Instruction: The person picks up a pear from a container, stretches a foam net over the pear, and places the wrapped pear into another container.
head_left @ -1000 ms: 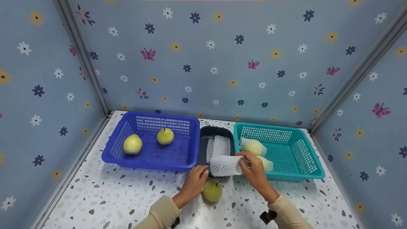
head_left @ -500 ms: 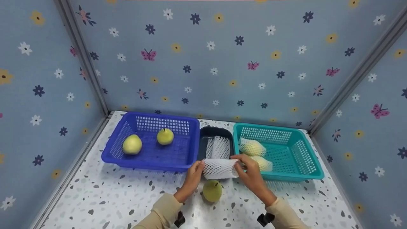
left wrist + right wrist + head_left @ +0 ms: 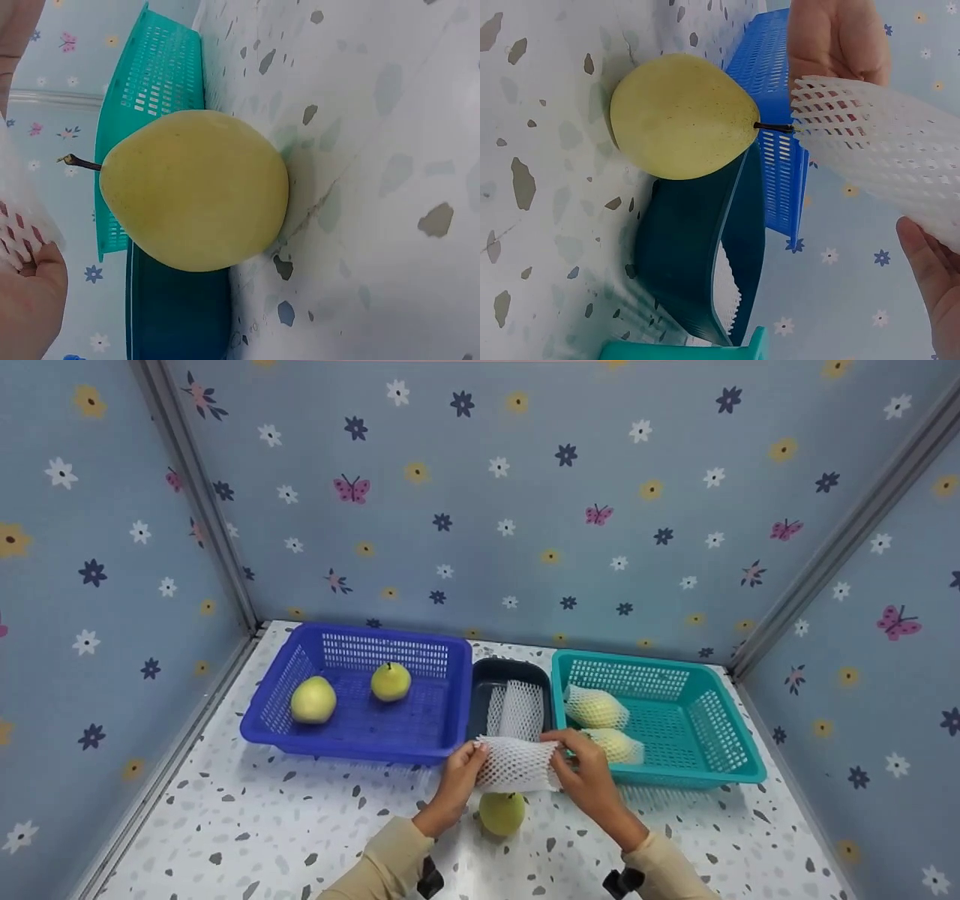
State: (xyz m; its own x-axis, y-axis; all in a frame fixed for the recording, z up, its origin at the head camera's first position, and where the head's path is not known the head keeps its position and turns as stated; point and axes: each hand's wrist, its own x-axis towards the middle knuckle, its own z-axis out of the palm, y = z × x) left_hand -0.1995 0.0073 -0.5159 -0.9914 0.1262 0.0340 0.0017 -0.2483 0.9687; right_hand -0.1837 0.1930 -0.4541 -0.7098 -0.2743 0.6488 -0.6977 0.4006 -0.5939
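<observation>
A white foam fruit net (image 3: 517, 765) is stretched sideways between my two hands, just above a yellow-green pear (image 3: 502, 814). My left hand (image 3: 454, 784) pinches the net's left end. At the other end, my right hand (image 3: 592, 780) grips it with thumb and fingers. In the right wrist view the pear (image 3: 682, 116) stands upright on the table, its stem close to the edge of the net (image 3: 877, 146). The left wrist view shows the same pear (image 3: 195, 190) large, with part of the net (image 3: 22, 217) at the left.
Behind the net, a dark tray (image 3: 487, 671) holds more foam nets (image 3: 523, 709). To its left, a blue basket (image 3: 352, 746) holds two bare pears (image 3: 313, 700). The teal basket (image 3: 697, 776) on the right contains two net-covered pears (image 3: 598, 709).
My left hand has taken hold of the net's free end. Both hands have brought the net left and nearer, from over the dark tray to above the pear's stem.
</observation>
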